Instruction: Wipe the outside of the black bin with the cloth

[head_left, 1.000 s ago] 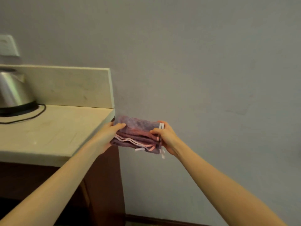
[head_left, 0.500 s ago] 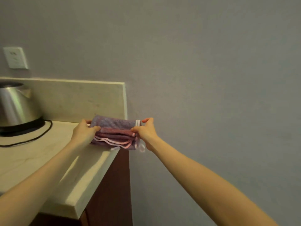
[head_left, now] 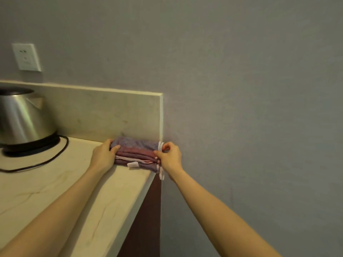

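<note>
Far left of the left hand (head_left: 104, 156), a kettle (head_left: 24, 117) trails its cord (head_left: 46, 162) across the counter (head_left: 46, 191) towards that forearm; a careless sweep could well snag it. The left hand's fingers curl round the near end of the cloth (head_left: 137, 153), thumb on top. Between the hands the folded cloth appears to rest on the counter's corner, against the backsplash (head_left: 111, 112). The right hand (head_left: 169, 157) pinches the other end with curled fingers, right at the edge, so an uneven release might let the stack slide off or fall open. The black bin is nowhere in view.

The kettle is smooth, conical brushed steel and the cord thin black rubber. The counter and backsplash are pale, polished, faintly veined stone. The cloth is soft, napped and mauve, with pink piping, and a white loop (head_left: 161, 173) hangs below the right hand. Beyond that hand the wall (head_left: 250, 108) is matt grey.
</note>
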`<state>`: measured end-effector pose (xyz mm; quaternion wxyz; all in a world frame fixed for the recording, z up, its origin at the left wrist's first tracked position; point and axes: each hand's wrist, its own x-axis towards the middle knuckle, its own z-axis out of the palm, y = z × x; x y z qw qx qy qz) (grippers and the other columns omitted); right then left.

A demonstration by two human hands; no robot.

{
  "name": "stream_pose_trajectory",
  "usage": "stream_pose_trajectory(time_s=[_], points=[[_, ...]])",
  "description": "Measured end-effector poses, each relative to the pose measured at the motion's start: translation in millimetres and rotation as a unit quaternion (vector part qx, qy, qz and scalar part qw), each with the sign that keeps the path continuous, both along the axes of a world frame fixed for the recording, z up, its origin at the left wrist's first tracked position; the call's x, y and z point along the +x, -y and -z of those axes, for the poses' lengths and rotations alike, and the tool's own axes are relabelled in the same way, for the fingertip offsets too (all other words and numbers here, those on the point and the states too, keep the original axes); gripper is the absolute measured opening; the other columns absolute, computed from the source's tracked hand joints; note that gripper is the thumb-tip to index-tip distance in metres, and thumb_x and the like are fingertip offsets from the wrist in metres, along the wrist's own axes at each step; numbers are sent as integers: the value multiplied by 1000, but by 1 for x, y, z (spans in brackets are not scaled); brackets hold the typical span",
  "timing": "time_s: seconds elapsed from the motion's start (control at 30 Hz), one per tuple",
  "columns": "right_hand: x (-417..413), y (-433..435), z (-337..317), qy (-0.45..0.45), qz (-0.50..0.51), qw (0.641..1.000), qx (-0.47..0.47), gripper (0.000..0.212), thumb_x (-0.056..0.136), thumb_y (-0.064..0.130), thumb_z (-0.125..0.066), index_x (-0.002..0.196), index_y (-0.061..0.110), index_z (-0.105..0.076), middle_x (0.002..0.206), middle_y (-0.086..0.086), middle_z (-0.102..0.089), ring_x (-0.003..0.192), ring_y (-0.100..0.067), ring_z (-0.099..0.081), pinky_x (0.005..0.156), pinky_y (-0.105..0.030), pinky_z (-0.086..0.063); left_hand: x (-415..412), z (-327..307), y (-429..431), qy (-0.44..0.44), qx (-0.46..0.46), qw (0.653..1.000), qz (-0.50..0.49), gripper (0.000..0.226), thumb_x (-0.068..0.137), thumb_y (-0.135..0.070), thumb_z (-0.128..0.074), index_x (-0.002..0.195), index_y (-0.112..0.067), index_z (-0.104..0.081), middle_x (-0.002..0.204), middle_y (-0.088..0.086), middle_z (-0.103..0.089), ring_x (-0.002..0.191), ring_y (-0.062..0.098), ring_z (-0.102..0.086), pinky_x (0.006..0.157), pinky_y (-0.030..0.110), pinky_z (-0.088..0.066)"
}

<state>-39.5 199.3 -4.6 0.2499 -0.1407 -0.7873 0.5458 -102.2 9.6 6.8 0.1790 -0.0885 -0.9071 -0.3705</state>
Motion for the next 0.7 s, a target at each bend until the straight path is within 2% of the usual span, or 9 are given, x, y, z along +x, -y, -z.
stream_pose_trajectory(time_s=[0.07, 0.13, 0.2, 0.27, 0.37, 0.47, 0.6, 0.7], points=[[-4, -1, 1, -3, 4, 1000, 2, 41, 75, 14, -76, 59, 23, -40, 92, -16, -57, 73, -18, -47, 59, -19, -29, -7, 2, 0, -1, -7, 1000, -5, 28, 93, -21, -55, 113, -1, -61, 112, 29, -65, 104, 44, -59, 84, 44, -43], [-5, 2, 4, -5, 9, 1000, 0, 40, 75, 13, -75, 59, 21, -40, 86, -11, -52, 71, -17, -44, 55, -19, -26, -11, 4, -1, 0, -8, 1000, -11, 27, 92, -23, -55, 111, -4, -61, 111, 29, -66, 103, 44, -59, 84, 45, -46], [-2, 4, 4, -9, 12, 1000, -1, 28, 77, 13, -73, 65, 14, -48, 88, -11, -51, 73, -18, -43, 55, -18, -25, -14, 5, -1, 5, -5, 1000, -20, 26, 92, -23, -56, 110, -5, -61, 111, 29, -66, 103, 44, -59, 84, 45, -46], [5, 5, 3, -17, 4, 1000, 6, 13, 81, 14, -70, 82, 5, -61, 98, -16, -54, 81, -19, -47, 61, -14, -28, -16, 5, -3, 7, 4, 999, -31, 26, 92, -21, -56, 110, -4, -61, 112, 29, -65, 105, 45, -58, 85, 44, -44], [18, 8, -3, -14, -43, 999, 17, 25, 85, 18, -67, 103, 1, -67, 113, -15, -56, 97, -22, -55, 75, -14, -33, -17, 3, -4, 15, 18, 997, -67, 28, 92, -17, -54, 114, 0, -60, 116, 31, -62, 109, 46, -55, 89, 45, -42], [33, 5, -7, 13, -113, 993, 17, 33, 87, 18, -63, 118, 8, -64, 124, -12, -57, 112, -25, -56, 93, -29, -43, -15, 1, -3, 29, 31, 994, -103, 34, 92, -17, -54, 119, 4, -57, 120, 33, -59, 113, 48, -52, 93, 46, -41], [49, -17, -7, 72, -190, 979, 1, 53, 86, 14, -60, 137, 19, -49, 134, -13, -55, 115, -20, -53, 93, -27, -43, -5, -2, -2, 19, -1, 991, -134, 40, 90, -18, -54, 123, 4, -53, 128, 30, -53, 120, 47, -46, 96, 51, -38], [61, -36, -13, 93, -199, 975, 2, 51, 86, 12, -60, 136, 14, -50, 135, -11, -55, 119, -18, -53, 96, -27, -42, 15, -4, -13, -10, -39, 988, -147, 37, 89, -13, -50, 123, 1, -53, 130, 27, -50, 122, 45, -40, 99, 52, -32]])
